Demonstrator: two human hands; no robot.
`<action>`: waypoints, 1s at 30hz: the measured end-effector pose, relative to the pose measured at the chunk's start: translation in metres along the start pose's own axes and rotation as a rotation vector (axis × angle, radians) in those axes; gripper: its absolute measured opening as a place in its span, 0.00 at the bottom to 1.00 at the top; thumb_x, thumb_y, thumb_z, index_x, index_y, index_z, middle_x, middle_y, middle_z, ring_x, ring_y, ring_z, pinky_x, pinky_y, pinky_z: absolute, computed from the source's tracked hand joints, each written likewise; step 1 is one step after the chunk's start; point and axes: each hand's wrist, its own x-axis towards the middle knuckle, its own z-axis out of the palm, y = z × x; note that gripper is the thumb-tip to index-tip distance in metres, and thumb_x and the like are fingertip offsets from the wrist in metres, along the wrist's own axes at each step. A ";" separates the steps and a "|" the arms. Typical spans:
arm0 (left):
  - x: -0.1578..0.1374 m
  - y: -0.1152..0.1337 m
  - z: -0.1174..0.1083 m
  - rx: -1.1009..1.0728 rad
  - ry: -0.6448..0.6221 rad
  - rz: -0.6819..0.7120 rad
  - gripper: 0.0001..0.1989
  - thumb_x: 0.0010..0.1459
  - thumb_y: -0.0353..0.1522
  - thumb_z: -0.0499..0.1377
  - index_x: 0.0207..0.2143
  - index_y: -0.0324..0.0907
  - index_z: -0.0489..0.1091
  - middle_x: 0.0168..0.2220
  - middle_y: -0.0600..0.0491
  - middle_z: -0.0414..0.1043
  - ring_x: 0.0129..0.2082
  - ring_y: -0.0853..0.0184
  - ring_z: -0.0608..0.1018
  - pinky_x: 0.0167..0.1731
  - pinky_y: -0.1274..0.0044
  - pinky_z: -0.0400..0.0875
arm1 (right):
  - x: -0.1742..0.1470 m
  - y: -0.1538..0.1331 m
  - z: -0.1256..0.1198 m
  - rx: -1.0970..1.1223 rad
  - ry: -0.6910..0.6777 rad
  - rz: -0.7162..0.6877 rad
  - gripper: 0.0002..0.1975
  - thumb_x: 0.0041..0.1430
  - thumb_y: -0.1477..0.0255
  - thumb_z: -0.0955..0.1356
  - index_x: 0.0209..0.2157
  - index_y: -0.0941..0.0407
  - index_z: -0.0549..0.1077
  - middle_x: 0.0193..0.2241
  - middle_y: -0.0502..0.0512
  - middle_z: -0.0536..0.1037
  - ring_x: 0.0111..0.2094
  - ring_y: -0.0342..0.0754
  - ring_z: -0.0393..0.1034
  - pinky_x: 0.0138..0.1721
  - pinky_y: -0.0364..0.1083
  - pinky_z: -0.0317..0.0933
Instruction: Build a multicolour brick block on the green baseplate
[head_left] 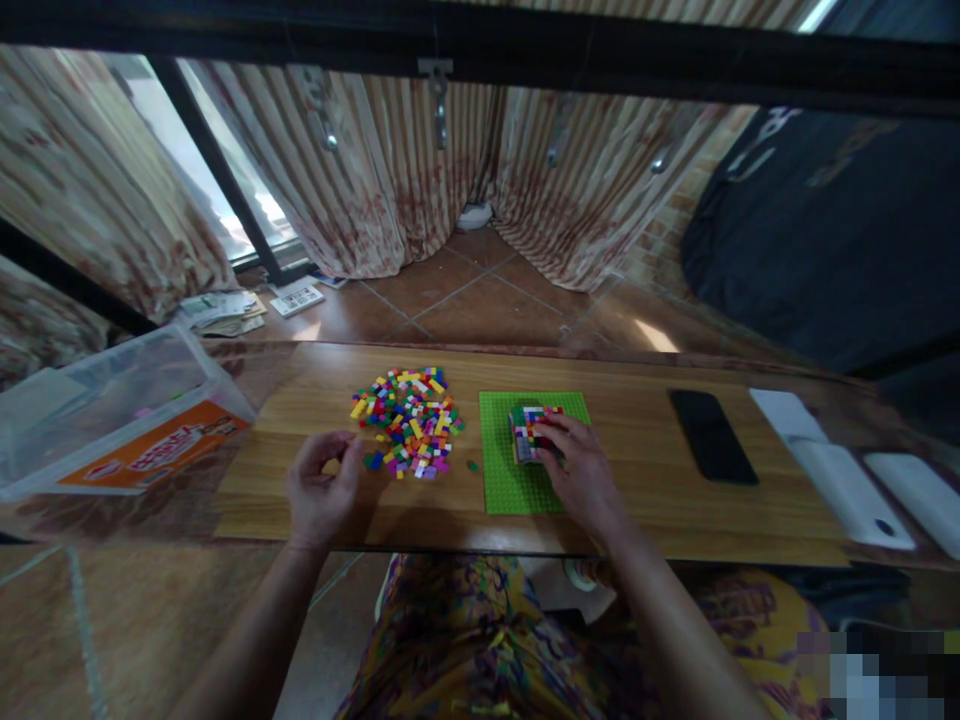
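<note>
- Reading the clock with 12 o'clock at the far edge of the desk [637, 440], the multicoloured brick block [523, 436] sits on the green baseplate [496, 485], just to the 12 o'clock side of its middle.
- The right hand [583, 478] comes in from about 4 o'clock, fingers bent over the block and touching it; I cannot tell whether they pinch a single brick or only steady the build.
- The left hand [326, 490] hangs at about 8 o'clock from the loose brick pile [411, 420], fingers curled inward; whether the tips meet on a brick is too small to tell.
- For a clean fit, it would be best to line up the studs first, then press straight down over the seat; a push toward 9 o'clock could tip the block or slide the baseplate.
- Bracing the block low, at its 3 and 9 o'clock sides, should keep its upper bricks from shearing off under pressure.
- One dark green brick [472, 465] lies alone at the baseplate's 9 o'clock side, so a low sweep of the left hand might knock it.
- The black phone [712, 437], at 3 o'clock and well apart, leaves the right forearm room to keep the wrist high.
</note>
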 end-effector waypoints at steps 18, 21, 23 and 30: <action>-0.005 -0.002 0.042 0.143 -0.100 0.191 0.19 0.64 0.37 0.50 0.54 0.38 0.62 0.54 0.40 0.64 0.58 0.56 0.67 0.58 0.62 0.62 | 0.000 0.001 0.034 0.072 0.252 0.380 0.28 0.61 0.57 0.63 0.57 0.61 0.66 0.51 0.69 0.72 0.53 0.58 0.64 0.54 0.59 0.57; -0.006 -0.001 0.044 0.136 -0.097 0.192 0.18 0.65 0.37 0.49 0.53 0.38 0.63 0.54 0.40 0.64 0.57 0.57 0.68 0.58 0.62 0.63 | -0.001 -0.002 0.035 0.043 0.247 0.365 0.27 0.63 0.58 0.62 0.57 0.61 0.65 0.50 0.70 0.72 0.53 0.58 0.64 0.53 0.59 0.58; -0.007 0.000 0.044 0.123 -0.097 0.184 0.18 0.65 0.38 0.49 0.53 0.38 0.63 0.54 0.40 0.65 0.57 0.58 0.68 0.58 0.63 0.64 | -0.002 -0.004 0.037 0.010 0.247 0.351 0.26 0.64 0.59 0.61 0.57 0.61 0.65 0.50 0.70 0.71 0.52 0.58 0.64 0.52 0.58 0.59; -0.010 0.000 0.045 0.077 -0.115 0.193 0.17 0.65 0.38 0.49 0.51 0.38 0.65 0.52 0.41 0.67 0.56 0.59 0.70 0.57 0.64 0.65 | -0.003 -0.001 0.040 -0.096 0.239 0.289 0.23 0.65 0.62 0.59 0.57 0.60 0.65 0.47 0.68 0.73 0.49 0.58 0.66 0.49 0.58 0.61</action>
